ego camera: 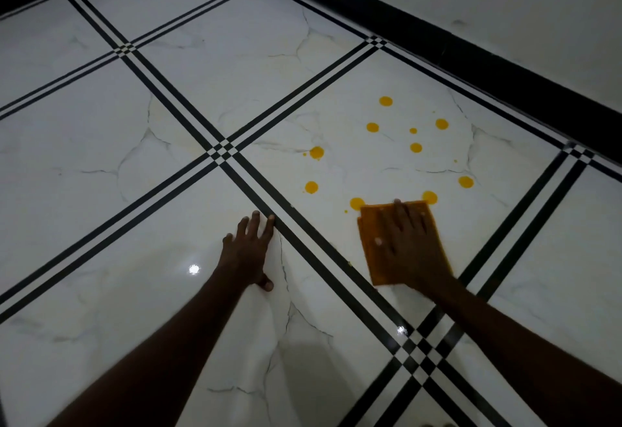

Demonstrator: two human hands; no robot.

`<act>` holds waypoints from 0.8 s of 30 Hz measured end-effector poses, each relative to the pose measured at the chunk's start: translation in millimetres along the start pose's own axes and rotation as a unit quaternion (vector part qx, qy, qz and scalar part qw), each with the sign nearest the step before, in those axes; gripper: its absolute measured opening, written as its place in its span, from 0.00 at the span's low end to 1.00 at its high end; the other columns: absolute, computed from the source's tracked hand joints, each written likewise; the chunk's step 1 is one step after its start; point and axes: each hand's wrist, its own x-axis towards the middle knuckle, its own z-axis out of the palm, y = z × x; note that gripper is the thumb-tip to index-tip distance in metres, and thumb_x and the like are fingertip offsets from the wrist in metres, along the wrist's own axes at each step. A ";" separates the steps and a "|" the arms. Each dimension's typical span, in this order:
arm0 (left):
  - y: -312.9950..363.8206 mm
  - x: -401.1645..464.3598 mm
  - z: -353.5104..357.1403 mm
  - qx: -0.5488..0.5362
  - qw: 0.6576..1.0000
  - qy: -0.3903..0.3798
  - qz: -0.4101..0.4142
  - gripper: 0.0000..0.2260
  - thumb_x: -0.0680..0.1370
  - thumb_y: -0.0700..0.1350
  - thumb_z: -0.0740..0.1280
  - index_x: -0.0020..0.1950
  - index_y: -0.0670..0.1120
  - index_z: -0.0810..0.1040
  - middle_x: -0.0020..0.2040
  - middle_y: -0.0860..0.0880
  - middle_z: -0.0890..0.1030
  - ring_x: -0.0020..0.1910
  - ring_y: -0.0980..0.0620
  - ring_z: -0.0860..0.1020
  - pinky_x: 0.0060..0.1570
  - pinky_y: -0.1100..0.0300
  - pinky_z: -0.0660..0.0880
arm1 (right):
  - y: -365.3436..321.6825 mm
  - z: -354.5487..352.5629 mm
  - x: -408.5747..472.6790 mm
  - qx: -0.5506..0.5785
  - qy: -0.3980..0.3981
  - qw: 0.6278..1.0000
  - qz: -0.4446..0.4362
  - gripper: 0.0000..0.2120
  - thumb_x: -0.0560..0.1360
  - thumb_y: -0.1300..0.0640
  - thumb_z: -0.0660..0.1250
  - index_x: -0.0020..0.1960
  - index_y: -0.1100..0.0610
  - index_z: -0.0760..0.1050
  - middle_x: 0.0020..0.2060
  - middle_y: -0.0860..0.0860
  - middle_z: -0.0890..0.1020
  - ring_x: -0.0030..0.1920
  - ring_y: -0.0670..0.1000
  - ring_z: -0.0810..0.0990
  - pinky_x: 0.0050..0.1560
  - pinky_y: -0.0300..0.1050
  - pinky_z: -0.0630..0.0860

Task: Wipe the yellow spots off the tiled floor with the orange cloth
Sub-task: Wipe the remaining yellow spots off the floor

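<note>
My right hand (405, 236) presses flat on the orange cloth (404, 245), fingers straight, below the yellow spots (416, 147); my left hand (247, 251), splayed, braces on the floor (134, 157).

Black skirting (437, 43) below pale wall (505, 5), far side

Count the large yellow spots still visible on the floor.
10 large yellow spots, all on the tile beyond the orange cloth; two touch its far edge. Smaller specks lie around them, and the cloth may hide more.

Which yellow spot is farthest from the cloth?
The topmost yellow spot, alone nearest the black skirting, beyond all the others from the orange cloth under the right hand.
</note>
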 end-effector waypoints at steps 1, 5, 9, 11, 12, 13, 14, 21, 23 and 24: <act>-0.2 0.6 -0.8 0.003 1.000 -0.003 0.001 0.64 0.63 0.60 0.80 0.79 0.49 0.33 0.80 0.40 0.36 0.79 0.38 0.43 0.72 0.39 0.60 | 12.4 11.3 -2.5 -0.024 -0.009 1.000 -0.009 0.33 0.82 0.38 0.43 0.81 0.55 0.56 0.80 0.61 0.58 0.79 0.63 0.57 0.76 0.66 0.57; 3.2 6.1 -12.7 -0.031 0.999 0.007 0.020 0.63 0.63 0.66 0.76 0.80 0.47 0.37 0.80 0.38 0.41 0.79 0.37 0.44 0.73 0.38 0.58 | 5.2 23.3 -28.5 0.006 0.034 0.992 0.118 0.35 0.81 0.36 0.44 0.83 0.52 0.44 0.81 0.60 0.50 0.81 0.62 0.49 0.79 0.64 0.49; 15.2 25.4 -25.7 -0.076 0.996 0.035 0.031 0.65 0.60 0.70 0.75 0.80 0.48 0.35 0.80 0.40 0.37 0.78 0.37 0.38 0.75 0.36 0.50 | -47.7 32.6 -23.9 0.017 0.051 0.998 0.032 0.38 0.79 0.35 0.51 0.82 0.53 0.49 0.81 0.61 0.52 0.81 0.64 0.50 0.78 0.66 0.48; 13.0 35.6 -22.5 -0.074 0.997 0.018 0.006 0.67 0.59 0.70 0.75 0.79 0.48 0.33 0.79 0.39 0.34 0.78 0.36 0.36 0.75 0.35 0.48 | -47.2 35.6 13.6 0.006 0.045 0.997 -0.059 0.38 0.79 0.35 0.50 0.83 0.51 0.48 0.81 0.60 0.52 0.81 0.62 0.49 0.78 0.66 0.49; 9.3 38.0 -20.4 -0.077 0.997 0.014 -0.006 0.68 0.58 0.71 0.75 0.79 0.47 0.33 0.79 0.39 0.33 0.77 0.36 0.35 0.75 0.34 0.48 | -39.0 32.5 31.4 -0.004 0.041 0.998 -0.052 0.37 0.79 0.35 0.50 0.82 0.51 0.48 0.81 0.59 0.52 0.81 0.62 0.50 0.78 0.65 0.50; 4.5 39.9 -18.7 -0.083 0.996 0.013 -0.014 0.69 0.58 0.71 0.75 0.79 0.47 0.32 0.78 0.39 0.33 0.77 0.36 0.35 0.74 0.34 0.48 | -25.1 30.0 45.6 -0.012 0.045 0.999 -0.010 0.37 0.79 0.35 0.50 0.82 0.52 0.50 0.81 0.60 0.54 0.80 0.63 0.52 0.78 0.65 0.51; -1.1 41.6 -18.4 -0.087 0.996 0.016 -0.020 0.69 0.57 0.72 0.75 0.79 0.47 0.32 0.78 0.39 0.32 0.77 0.36 0.35 0.74 0.34 0.48 | -9.0 26.4 53.0 -0.011 0.048 0.997 0.055 0.37 0.79 0.35 0.50 0.82 0.53 0.52 0.80 0.61 0.56 0.80 0.64 0.55 0.77 0.65 0.52; -26.6 57.7 -22.0 -0.099 0.994 0.013 -0.046 0.68 0.57 0.70 0.77 0.79 0.50 0.32 0.79 0.40 0.34 0.78 0.37 0.37 0.73 0.34 0.47 | -64.6 39.1 26.3 0.021 0.063 0.997 -0.030 0.38 0.78 0.37 0.54 0.82 0.53 0.49 0.80 0.62 0.54 0.80 0.65 0.50 0.77 0.67 0.49; -26.3 57.6 -20.6 -0.101 0.993 0.023 -0.050 0.68 0.57 0.69 0.77 0.79 0.50 0.33 0.79 0.41 0.35 0.78 0.37 0.38 0.74 0.36 0.48 | -74.9 40.3 71.5 0.006 0.054 0.989 -0.135 0.37 0.79 0.36 0.53 0.82 0.52 0.50 0.81 0.60 0.53 0.81 0.63 0.50 0.78 0.66 0.49; -26.0 58.1 -21.0 -0.098 0.993 0.024 -0.058 0.69 0.56 0.69 0.77 0.79 0.50 0.33 0.80 0.41 0.36 0.78 0.37 0.38 0.75 0.36 0.49 | -72.2 36.9 97.5 0.007 0.050 0.992 -0.119 0.36 0.79 0.37 0.53 0.82 0.53 0.53 0.80 0.60 0.55 0.80 0.64 0.54 0.78 0.66 0.51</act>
